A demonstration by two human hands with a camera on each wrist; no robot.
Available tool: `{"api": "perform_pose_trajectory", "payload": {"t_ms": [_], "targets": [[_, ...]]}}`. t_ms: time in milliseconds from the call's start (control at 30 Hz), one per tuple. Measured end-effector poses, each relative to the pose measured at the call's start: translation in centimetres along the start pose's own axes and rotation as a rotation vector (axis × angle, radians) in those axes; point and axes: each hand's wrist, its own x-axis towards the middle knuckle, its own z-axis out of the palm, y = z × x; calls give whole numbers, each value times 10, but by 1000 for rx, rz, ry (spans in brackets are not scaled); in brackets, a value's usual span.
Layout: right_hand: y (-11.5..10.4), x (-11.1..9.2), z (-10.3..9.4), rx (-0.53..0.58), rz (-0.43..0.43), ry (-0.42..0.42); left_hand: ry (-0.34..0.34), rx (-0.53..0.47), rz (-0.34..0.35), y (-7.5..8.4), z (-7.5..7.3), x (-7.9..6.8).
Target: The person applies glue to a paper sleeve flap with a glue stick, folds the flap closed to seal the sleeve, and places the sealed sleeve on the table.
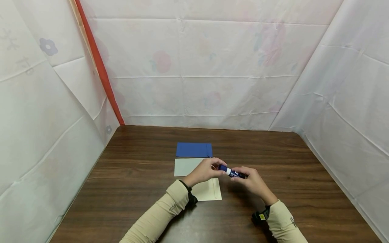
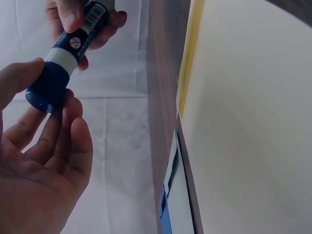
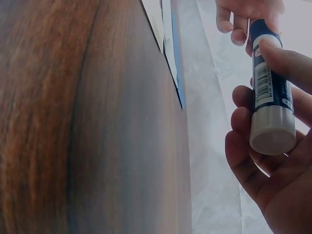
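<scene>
A glue stick (image 1: 235,173) with a dark blue label and white base is held up above the table between both hands. My left hand (image 1: 206,170) pinches its dark blue cap (image 2: 48,87) between thumb and fingers. Around the labelled body, my right hand (image 1: 253,182) curls its thumb and fingers. A white band shows between cap and label. Below my left hand and forearm lie a cream envelope (image 1: 208,191) and a pale green envelope (image 1: 184,167), each partly covered. Farther back, a blue envelope (image 1: 192,150) lies just behind the pale green one.
The brown wood table (image 1: 136,182) spreads on both sides of the envelopes. White patterned sheets (image 1: 194,98) hang behind it and at its left and right. A red strip (image 1: 101,69) runs down the back left corner.
</scene>
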Motion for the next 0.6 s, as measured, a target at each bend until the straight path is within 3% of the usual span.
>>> {"api": "perform_pose_trajectory", "payload": {"t_ms": [600], "targets": [[-3, 4, 1, -21, -35, -20, -13, 18, -5, 0, -1, -1]]}}
